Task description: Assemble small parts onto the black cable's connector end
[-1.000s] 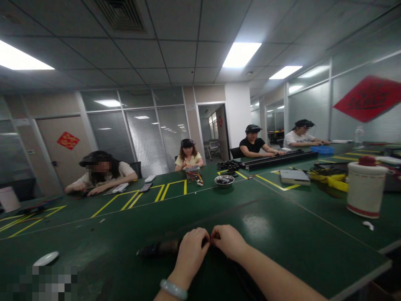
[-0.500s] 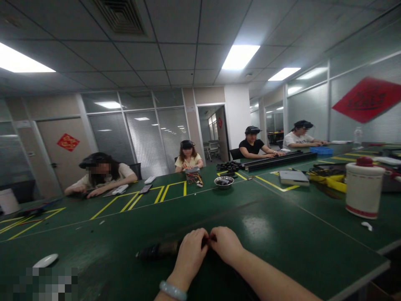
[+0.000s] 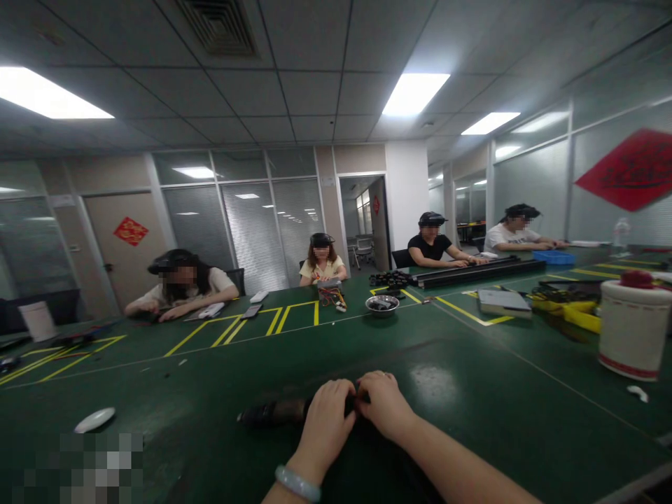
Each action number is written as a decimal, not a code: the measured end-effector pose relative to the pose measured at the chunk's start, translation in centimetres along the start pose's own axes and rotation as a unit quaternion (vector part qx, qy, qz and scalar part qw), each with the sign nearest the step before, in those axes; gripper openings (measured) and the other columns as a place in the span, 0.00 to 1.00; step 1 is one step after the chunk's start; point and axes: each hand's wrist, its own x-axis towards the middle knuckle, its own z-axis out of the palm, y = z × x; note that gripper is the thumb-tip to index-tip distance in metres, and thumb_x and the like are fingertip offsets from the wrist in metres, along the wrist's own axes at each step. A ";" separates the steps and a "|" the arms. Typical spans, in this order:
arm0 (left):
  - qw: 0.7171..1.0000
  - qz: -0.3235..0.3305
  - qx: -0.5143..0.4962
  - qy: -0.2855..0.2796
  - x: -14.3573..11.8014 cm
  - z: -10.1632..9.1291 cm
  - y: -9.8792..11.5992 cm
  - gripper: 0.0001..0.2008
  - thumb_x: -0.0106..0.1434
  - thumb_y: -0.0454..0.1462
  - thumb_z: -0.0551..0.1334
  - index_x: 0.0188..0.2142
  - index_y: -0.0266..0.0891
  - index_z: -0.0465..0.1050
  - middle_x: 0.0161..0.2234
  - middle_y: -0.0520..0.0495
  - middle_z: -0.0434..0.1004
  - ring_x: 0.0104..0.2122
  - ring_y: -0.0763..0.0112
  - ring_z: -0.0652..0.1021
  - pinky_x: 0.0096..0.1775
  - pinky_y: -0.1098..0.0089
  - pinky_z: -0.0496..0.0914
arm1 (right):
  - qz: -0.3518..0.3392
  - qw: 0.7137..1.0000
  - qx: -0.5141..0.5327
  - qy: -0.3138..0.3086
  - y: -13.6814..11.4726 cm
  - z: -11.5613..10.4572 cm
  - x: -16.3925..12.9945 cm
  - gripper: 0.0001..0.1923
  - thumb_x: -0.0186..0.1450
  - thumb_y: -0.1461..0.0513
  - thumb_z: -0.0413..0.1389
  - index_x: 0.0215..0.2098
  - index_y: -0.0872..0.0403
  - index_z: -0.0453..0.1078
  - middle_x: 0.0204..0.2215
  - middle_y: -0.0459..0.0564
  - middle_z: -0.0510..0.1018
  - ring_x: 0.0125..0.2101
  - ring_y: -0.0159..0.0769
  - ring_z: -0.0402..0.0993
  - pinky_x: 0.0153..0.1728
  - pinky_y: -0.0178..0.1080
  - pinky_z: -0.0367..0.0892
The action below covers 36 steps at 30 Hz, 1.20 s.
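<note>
Both hands are closed in a pinch at the right end of a dark cylindrical part point(image 3: 278, 413), which is laid on the green bench point(image 3: 472, 392) with its long axis running from 9 to 3 o'clock, the left hand point(image 3: 326, 413) gripping nearer its body and the right hand point(image 3: 386, 406) pinching its tip.

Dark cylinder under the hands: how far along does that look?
Done: cannot tell. In hand: both hands, left and right, pinch at the right end of the dark cylinder lying on the green table, something small and red between the fingertips. Left: too hidden to judge.
</note>
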 end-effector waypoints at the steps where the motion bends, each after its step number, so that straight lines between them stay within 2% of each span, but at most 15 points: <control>1: 1.000 0.002 -0.002 0.000 0.0 0.0 0.0 0.11 0.57 0.31 0.56 0.40 0.42 0.68 0.42 0.48 0.72 0.45 0.64 0.71 0.51 0.64 0.61 | -0.001 1.000 0.009 -0.008 0.1 0.1 0.1 0.06 0.59 0.64 0.57 0.32 0.52 0.78 0.38 0.48 0.79 0.43 0.40 0.71 0.47 0.39 0.56; 5: 1.000 0.020 -0.020 0.013 -0.1 0.0 -0.2 0.10 0.57 0.31 0.57 0.39 0.43 0.67 0.41 0.50 0.73 0.46 0.64 0.71 0.58 0.60 0.55 | 0.005 0.999 0.023 -0.026 0.6 0.6 0.4 0.07 0.60 0.64 0.56 0.34 0.53 0.77 0.34 0.49 0.80 0.37 0.38 0.74 0.42 0.36 0.60; 12: 0.999 0.022 -0.023 0.022 -0.1 -0.2 -0.1 0.11 0.56 0.30 0.58 0.38 0.45 0.67 0.41 0.52 0.73 0.45 0.65 0.72 0.62 0.58 0.52 | -0.006 0.999 -0.003 -0.037 0.8 0.3 0.4 0.05 0.60 0.62 0.58 0.33 0.53 0.76 0.33 0.49 0.81 0.37 0.40 0.75 0.40 0.36 0.60; 17: 0.999 0.026 -0.014 0.022 -0.2 -0.3 -0.1 0.11 0.57 0.30 0.58 0.39 0.44 0.67 0.42 0.51 0.73 0.47 0.65 0.72 0.63 0.56 0.50 | -0.026 0.999 -0.007 -0.019 0.9 0.4 0.3 0.05 0.61 0.61 0.58 0.33 0.52 0.75 0.33 0.48 0.80 0.38 0.40 0.74 0.41 0.37 0.59; 23: 0.997 0.051 -0.014 0.048 -0.1 0.3 -0.9 0.16 0.56 0.32 0.63 0.43 0.45 0.66 0.52 0.49 0.69 0.59 0.60 0.64 0.64 0.52 0.48 | -0.007 1.000 -0.028 0.004 3.0 0.0 1.3 0.05 0.61 0.62 0.58 0.35 0.53 0.76 0.35 0.49 0.80 0.42 0.40 0.73 0.43 0.37 0.58; 27: 0.997 0.055 -0.002 0.054 0.1 0.1 -0.8 0.16 0.57 0.33 0.62 0.45 0.44 0.66 0.57 0.48 0.65 0.63 0.58 0.57 0.65 0.49 0.45 | 0.033 0.998 -0.047 0.022 6.7 -2.0 1.1 0.04 0.61 0.62 0.58 0.33 0.53 0.75 0.34 0.49 0.80 0.40 0.40 0.73 0.40 0.36 0.59; 30: 0.997 0.058 -0.002 0.054 0.1 0.1 -0.9 0.19 0.59 0.35 0.61 0.51 0.45 0.65 0.61 0.49 0.60 0.65 0.58 0.53 0.65 0.48 0.43 | 0.078 0.994 -0.067 0.036 10.7 -4.6 -0.1 0.05 0.61 0.61 0.57 0.32 0.53 0.75 0.34 0.50 0.79 0.37 0.39 0.74 0.37 0.35 0.60; 33: 0.998 0.052 -0.009 0.035 0.0 0.3 -1.3 0.24 0.60 0.38 0.60 0.56 0.47 0.62 0.63 0.49 0.57 0.65 0.57 0.51 0.65 0.48 0.43 | 0.147 0.985 -0.077 0.053 15.7 -7.8 -2.6 0.07 0.62 0.60 0.55 0.31 0.52 0.75 0.34 0.53 0.80 0.36 0.40 0.75 0.34 0.36 0.61; 36: 0.999 0.033 -0.026 -0.004 -0.1 0.6 -1.7 0.26 0.62 0.41 0.59 0.60 0.47 0.59 0.64 0.49 0.55 0.65 0.55 0.51 0.64 0.47 0.46 | 0.227 0.971 -0.046 0.058 22.1 -11.1 -6.3 0.12 0.62 0.55 0.54 0.32 0.52 0.77 0.35 0.59 0.80 0.33 0.42 0.76 0.30 0.38 0.62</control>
